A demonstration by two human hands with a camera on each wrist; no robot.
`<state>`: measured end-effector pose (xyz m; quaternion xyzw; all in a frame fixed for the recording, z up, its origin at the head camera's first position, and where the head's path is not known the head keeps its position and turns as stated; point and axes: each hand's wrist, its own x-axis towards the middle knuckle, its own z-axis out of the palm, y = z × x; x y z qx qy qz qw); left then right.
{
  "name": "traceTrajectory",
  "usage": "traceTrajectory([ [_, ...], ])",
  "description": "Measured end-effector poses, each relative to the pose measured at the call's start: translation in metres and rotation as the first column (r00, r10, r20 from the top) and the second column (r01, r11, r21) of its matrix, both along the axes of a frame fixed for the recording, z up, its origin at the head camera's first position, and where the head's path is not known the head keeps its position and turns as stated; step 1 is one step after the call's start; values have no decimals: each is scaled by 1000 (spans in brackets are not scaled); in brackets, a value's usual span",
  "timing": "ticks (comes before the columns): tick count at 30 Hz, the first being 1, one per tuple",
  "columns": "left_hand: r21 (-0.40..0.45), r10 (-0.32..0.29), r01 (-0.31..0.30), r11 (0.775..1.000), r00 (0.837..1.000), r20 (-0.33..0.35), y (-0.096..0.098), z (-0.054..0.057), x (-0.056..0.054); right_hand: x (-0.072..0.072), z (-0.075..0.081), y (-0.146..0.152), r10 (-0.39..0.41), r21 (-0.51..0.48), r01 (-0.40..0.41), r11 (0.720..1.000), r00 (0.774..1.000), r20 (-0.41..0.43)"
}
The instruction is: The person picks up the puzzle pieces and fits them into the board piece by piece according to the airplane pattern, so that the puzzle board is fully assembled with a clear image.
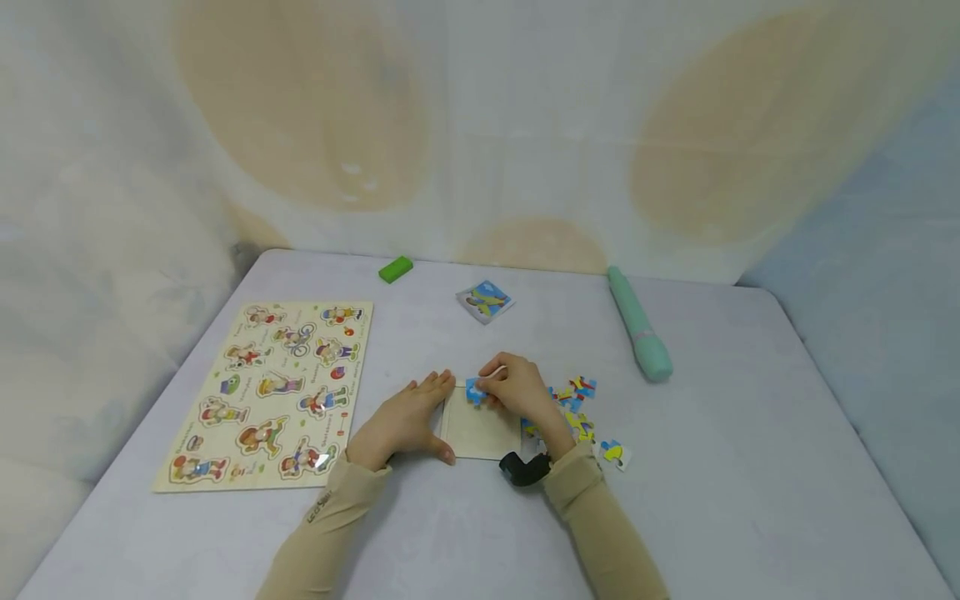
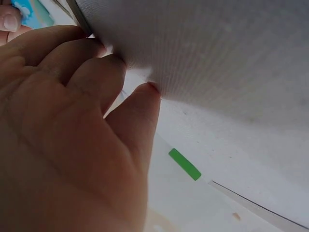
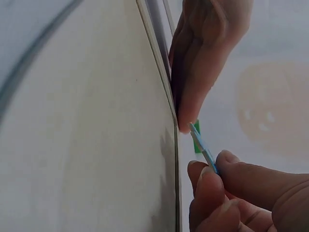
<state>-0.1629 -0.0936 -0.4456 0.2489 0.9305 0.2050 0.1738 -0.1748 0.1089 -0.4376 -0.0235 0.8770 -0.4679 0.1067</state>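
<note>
My right hand [image 1: 519, 388] pinches a blue jigsaw piece [image 1: 473, 392] between thumb and fingers, over the upper left corner of a small square wooden puzzle board [image 1: 480, 437]. In the right wrist view the jigsaw piece [image 3: 206, 153] is seen edge-on, tilted, just off the board's plain inner surface [image 3: 120, 121]. My left hand [image 1: 405, 419] lies spread along the board's left side, fingertips down at the tabletop. The left wrist view shows its fingers [image 2: 96, 79] lightly bent beside the board's edge.
Several loose jigsaw pieces [image 1: 581, 427] lie right of the board, partly behind my right forearm. A large picture puzzle board [image 1: 288, 371] lies to the left. Farther back are a green block [image 1: 396, 269], a square picture card [image 1: 486, 301] and a mint-green tapered object [image 1: 640, 327].
</note>
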Motion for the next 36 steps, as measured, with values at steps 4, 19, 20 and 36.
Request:
traceTrajectory([
  [4, 1, -3, 3, 1000, 1000, -1, 0, 0, 0, 1, -3, -9, 25, 20, -25, 999, 1000, -2],
  [19, 3, -11, 11, 1000, 1000, -17, -1, -1, 0, 3, -10, -30, -4, 230, 37, 973, 990, -144],
  [20, 2, -11, 11, 1000, 1000, -17, -1, -1, 0, 3, -11, -31, -8, 252, 45, 967, 989, -148],
  [36, -21, -7, 7, 1000, 1000, 5, 1, 1, 0, -9, -3, 23, 114, -103, -109, 989, 993, 39],
])
